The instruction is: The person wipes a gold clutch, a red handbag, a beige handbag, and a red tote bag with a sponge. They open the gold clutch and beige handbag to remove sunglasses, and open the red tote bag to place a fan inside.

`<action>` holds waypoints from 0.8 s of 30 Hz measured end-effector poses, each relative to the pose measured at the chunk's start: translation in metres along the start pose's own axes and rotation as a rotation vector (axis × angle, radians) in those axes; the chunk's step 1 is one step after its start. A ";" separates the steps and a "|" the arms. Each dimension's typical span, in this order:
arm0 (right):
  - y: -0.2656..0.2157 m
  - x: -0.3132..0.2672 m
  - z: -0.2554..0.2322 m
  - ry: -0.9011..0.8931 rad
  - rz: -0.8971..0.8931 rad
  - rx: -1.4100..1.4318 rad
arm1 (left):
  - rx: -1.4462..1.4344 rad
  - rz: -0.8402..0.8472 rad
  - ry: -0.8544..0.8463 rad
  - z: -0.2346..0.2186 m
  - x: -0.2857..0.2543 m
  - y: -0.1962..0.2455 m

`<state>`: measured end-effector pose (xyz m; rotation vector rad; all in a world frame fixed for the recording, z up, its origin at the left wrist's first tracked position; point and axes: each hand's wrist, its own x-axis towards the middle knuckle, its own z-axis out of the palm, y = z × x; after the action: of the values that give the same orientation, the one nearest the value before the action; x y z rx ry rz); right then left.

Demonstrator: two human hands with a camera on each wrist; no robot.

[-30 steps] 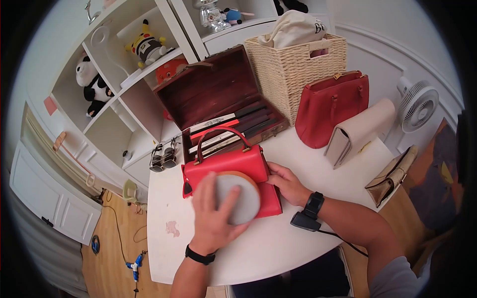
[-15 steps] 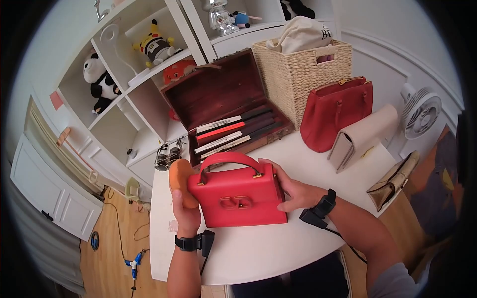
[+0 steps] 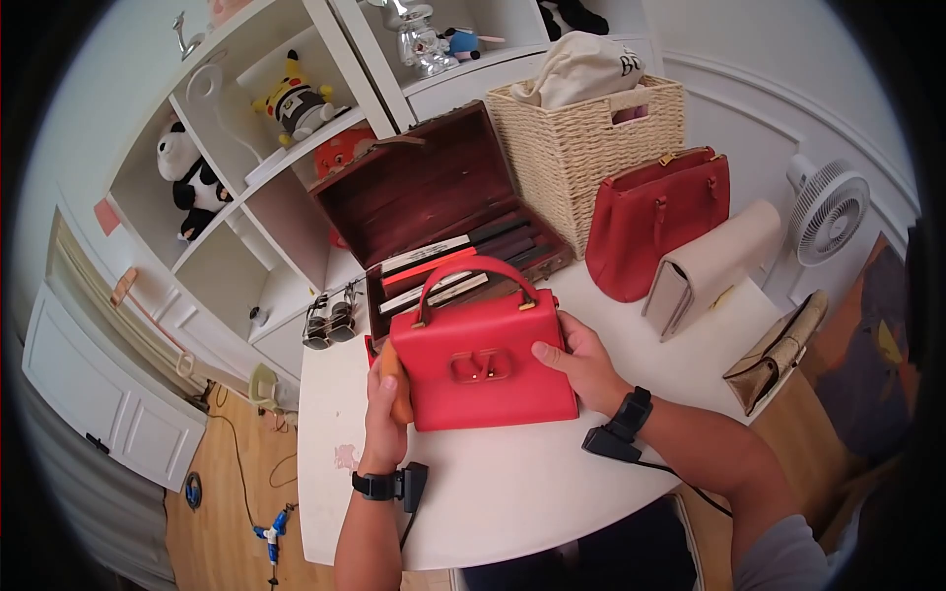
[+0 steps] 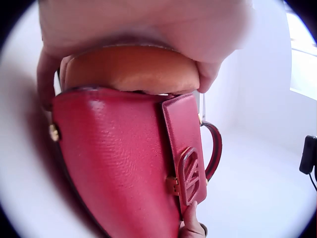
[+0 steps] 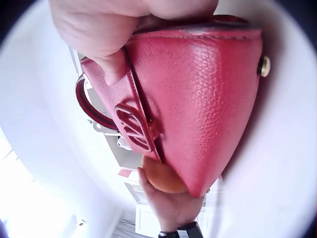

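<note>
A red handbag (image 3: 493, 384) with a top handle and a V-shaped clasp stands upright at the table's middle. My left hand (image 3: 382, 419) holds a round orange pad (image 3: 396, 382) flat to the bag's left side. In the left wrist view the pad (image 4: 133, 72) lies between the palm and the bag's side panel (image 4: 114, 148). At the other end, my right hand (image 3: 588, 366) grips the bag, its thumb on the front flap and its fingers hidden behind. The right wrist view shows this thumb (image 5: 115, 67) near the flap's edge.
Behind the bag, an open brown case (image 3: 424, 187) holds several long boxes. Sunglasses (image 3: 330, 317) lie to its left. To the right stand a woven basket (image 3: 552, 148), a darker red bag (image 3: 655, 227), a beige bag (image 3: 714, 261) and a gold purse (image 3: 778, 350).
My left hand has taken the pad from the bag's front round to its left side. The bag, earlier tilted back, now stands upright, and my right thumb has come onto its front.
</note>
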<state>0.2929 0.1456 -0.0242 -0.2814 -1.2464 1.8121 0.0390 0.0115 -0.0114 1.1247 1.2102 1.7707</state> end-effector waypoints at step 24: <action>0.010 -0.025 0.020 0.019 -0.232 -0.439 | 1.147 0.876 -0.058 0.056 -0.048 0.049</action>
<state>0.2897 0.1131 -0.0307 -0.3785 -1.5881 1.3259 0.1053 -0.0283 0.0327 2.6466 1.9446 1.4672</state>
